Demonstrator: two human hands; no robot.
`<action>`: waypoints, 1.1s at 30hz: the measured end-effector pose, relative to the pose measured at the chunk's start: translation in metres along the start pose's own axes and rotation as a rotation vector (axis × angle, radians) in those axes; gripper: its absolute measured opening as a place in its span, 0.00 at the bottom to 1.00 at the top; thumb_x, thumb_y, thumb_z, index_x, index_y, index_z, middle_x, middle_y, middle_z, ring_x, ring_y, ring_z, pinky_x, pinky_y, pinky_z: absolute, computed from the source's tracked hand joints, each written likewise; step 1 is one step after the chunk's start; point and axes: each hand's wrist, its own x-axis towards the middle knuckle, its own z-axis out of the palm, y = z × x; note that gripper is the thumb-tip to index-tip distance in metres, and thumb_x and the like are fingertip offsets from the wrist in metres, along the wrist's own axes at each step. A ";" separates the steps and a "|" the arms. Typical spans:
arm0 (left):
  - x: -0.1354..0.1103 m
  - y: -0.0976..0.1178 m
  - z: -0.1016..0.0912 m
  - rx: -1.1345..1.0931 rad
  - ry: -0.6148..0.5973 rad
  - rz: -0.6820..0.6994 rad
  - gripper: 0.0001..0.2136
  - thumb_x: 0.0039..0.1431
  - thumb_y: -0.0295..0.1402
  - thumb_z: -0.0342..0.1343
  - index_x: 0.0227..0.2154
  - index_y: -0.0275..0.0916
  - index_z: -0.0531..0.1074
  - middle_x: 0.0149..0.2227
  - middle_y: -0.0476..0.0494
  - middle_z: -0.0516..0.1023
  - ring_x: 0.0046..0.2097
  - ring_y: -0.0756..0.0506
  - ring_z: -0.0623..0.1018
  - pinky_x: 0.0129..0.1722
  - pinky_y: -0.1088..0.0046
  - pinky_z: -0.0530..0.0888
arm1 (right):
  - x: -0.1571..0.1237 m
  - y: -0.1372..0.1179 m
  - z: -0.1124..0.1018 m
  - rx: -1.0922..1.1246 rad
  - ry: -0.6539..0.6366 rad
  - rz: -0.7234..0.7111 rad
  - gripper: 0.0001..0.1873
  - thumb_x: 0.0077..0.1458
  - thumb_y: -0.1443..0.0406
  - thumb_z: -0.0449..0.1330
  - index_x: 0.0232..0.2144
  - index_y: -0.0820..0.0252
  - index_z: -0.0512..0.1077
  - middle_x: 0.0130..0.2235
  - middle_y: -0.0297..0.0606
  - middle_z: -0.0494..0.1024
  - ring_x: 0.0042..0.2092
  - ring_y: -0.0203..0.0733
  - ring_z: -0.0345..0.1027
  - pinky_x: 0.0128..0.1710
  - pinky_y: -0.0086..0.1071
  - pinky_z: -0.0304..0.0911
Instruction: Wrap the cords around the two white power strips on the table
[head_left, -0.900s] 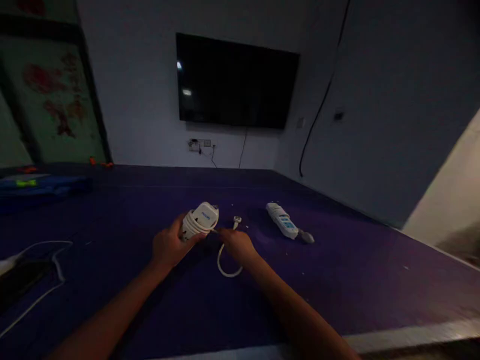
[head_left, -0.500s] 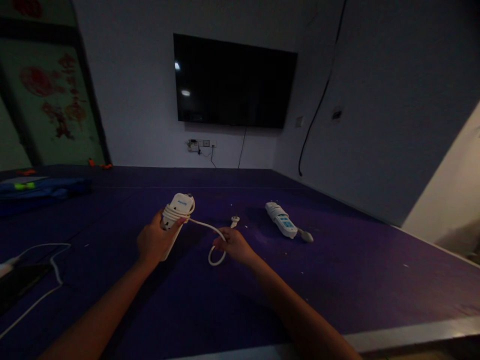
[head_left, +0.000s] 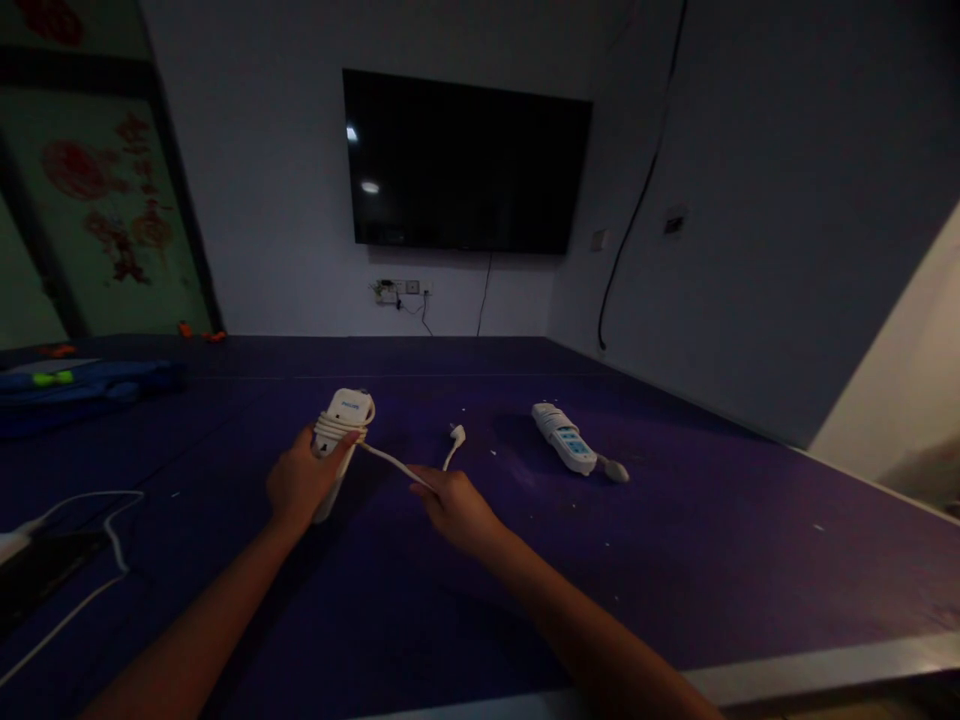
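My left hand is wrapped round a white power strip that tilts up off the purple surface. Several turns of its white cord circle the strip near the top, and my left thumb presses on them. A stretch of cord runs taut to my right hand, whose fingers are closed on it. Beyond those fingers the cord's free end rises to a white plug. Farther right lies a second white power strip, its own cord wound round it and its plug at the near end.
Left of my arms, a white cable trails by a dark flat object. Folded blue cloth lies at the far left. A television hangs on the back wall, and a black cable dangles at the right.
The loose loop below my right hand is gone and the cord is straighter. My right hand and the power strip have shifted slightly left. The plug has turned.
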 end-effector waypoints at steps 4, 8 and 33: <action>-0.007 0.004 0.002 0.109 -0.050 0.090 0.39 0.49 0.64 0.36 0.54 0.38 0.62 0.36 0.32 0.79 0.39 0.33 0.78 0.33 0.62 0.70 | -0.005 0.005 -0.002 -0.498 0.038 -0.072 0.15 0.62 0.63 0.49 0.46 0.60 0.70 0.37 0.42 0.77 0.33 0.38 0.71 0.29 0.26 0.61; -0.016 0.011 0.002 0.190 -0.092 0.200 0.39 0.50 0.63 0.36 0.56 0.38 0.59 0.36 0.33 0.79 0.39 0.34 0.78 0.34 0.64 0.70 | -0.008 0.013 -0.002 -0.751 0.103 -0.270 0.14 0.63 0.62 0.48 0.43 0.62 0.70 0.31 0.39 0.76 0.27 0.35 0.69 0.22 0.26 0.57; -0.066 0.033 0.015 0.236 -0.292 0.804 0.26 0.65 0.39 0.30 0.63 0.33 0.45 0.38 0.34 0.78 0.37 0.42 0.78 0.34 0.68 0.69 | -0.015 0.008 -0.023 -0.753 0.478 -0.623 0.10 0.62 0.65 0.50 0.37 0.60 0.71 0.28 0.36 0.75 0.27 0.32 0.66 0.23 0.27 0.53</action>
